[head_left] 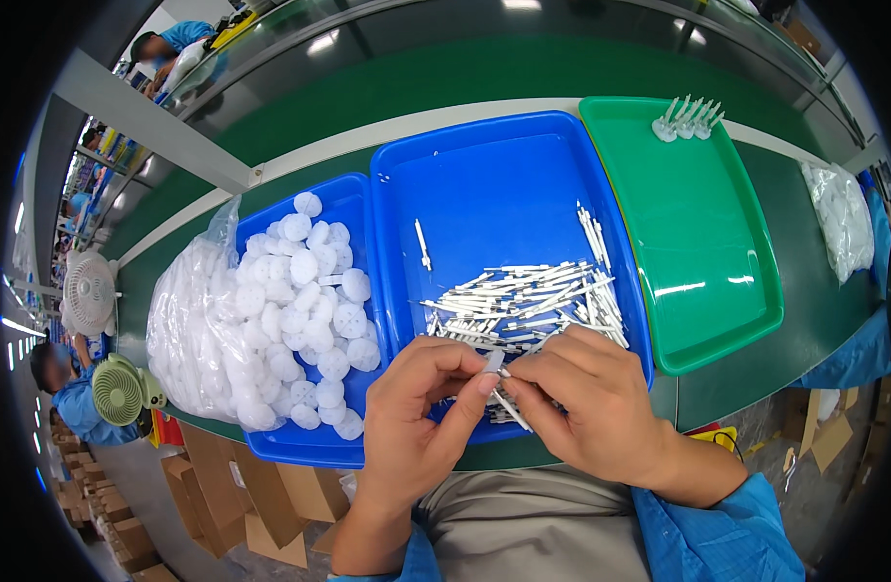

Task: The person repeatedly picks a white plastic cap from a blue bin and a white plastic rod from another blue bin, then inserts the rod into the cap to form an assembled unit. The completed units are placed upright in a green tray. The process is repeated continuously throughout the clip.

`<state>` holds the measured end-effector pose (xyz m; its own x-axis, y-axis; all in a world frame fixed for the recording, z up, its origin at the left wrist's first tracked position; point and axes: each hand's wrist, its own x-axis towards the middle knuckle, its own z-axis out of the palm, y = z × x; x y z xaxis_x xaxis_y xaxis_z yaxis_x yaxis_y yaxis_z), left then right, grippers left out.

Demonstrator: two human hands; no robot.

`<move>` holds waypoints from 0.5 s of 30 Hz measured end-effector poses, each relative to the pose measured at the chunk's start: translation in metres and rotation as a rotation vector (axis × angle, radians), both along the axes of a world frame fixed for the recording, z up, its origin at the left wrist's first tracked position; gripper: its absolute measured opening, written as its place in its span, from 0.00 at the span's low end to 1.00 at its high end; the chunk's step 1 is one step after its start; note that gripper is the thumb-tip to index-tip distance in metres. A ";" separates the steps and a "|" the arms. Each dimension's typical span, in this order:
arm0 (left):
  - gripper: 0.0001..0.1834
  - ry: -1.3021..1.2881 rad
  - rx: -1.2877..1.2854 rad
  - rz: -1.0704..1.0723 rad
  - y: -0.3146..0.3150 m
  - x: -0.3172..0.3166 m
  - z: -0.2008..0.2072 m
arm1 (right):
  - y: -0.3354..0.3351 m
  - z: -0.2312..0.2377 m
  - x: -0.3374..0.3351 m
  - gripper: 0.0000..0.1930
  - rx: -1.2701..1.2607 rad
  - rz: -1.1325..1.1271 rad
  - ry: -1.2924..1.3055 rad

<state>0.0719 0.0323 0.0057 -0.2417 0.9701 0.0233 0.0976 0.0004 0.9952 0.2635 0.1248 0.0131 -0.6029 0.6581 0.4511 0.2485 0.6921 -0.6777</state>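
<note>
My left hand [416,412] pinches a small translucent white plastic piece [494,362] between thumb and forefinger. My right hand [600,403] grips a thin white stick [513,409], its lower end sticking out below the fingers. Both sets of fingertips meet at the piece; how the two parts touch is hidden. Under and beyond my hands, a large blue tray [445,199] holds a pile of white sticks with dark bands [523,291]. On the left, white round plastic discs [305,267] spill from a clear bag [198,330] into another blue tray [305,446].
A green tray [697,262] at the right holds several discs with upright sticks [688,121] in its far corner. Beyond it lies a clear bag of white parts [838,218]. Fans [123,390] and cardboard boxes [242,495] stand left of the table. Other people work at far left.
</note>
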 end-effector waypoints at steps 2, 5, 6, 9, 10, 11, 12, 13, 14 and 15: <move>0.08 0.056 -0.009 -0.010 0.000 0.000 0.001 | 0.002 0.000 0.001 0.07 -0.011 0.015 -0.010; 0.08 -0.044 0.012 -0.029 0.000 -0.003 0.000 | 0.005 -0.002 0.003 0.07 -0.059 0.038 0.012; 0.09 -0.058 0.055 -0.034 0.001 -0.004 -0.001 | 0.005 -0.002 0.002 0.07 -0.065 0.038 0.031; 0.13 -0.113 0.157 -0.018 0.005 -0.003 -0.004 | 0.003 -0.002 0.001 0.08 -0.075 0.025 0.067; 0.14 -0.139 0.173 0.009 0.006 0.001 -0.003 | 0.002 -0.001 0.001 0.08 -0.076 0.020 0.077; 0.16 -0.165 0.190 0.036 0.006 0.002 -0.003 | 0.002 0.000 0.000 0.08 -0.097 0.028 0.076; 0.16 -0.121 0.182 0.016 0.005 0.002 -0.002 | 0.001 0.002 0.001 0.09 -0.117 0.030 0.075; 0.15 -0.077 0.173 -0.003 0.004 0.000 -0.001 | 0.001 0.002 0.002 0.09 -0.136 0.032 0.073; 0.15 -0.032 0.165 -0.022 0.004 -0.002 -0.001 | 0.000 0.002 0.002 0.09 -0.143 0.033 0.080; 0.16 0.020 0.171 -0.040 0.003 -0.004 -0.001 | 0.000 0.001 0.002 0.09 -0.150 0.033 0.087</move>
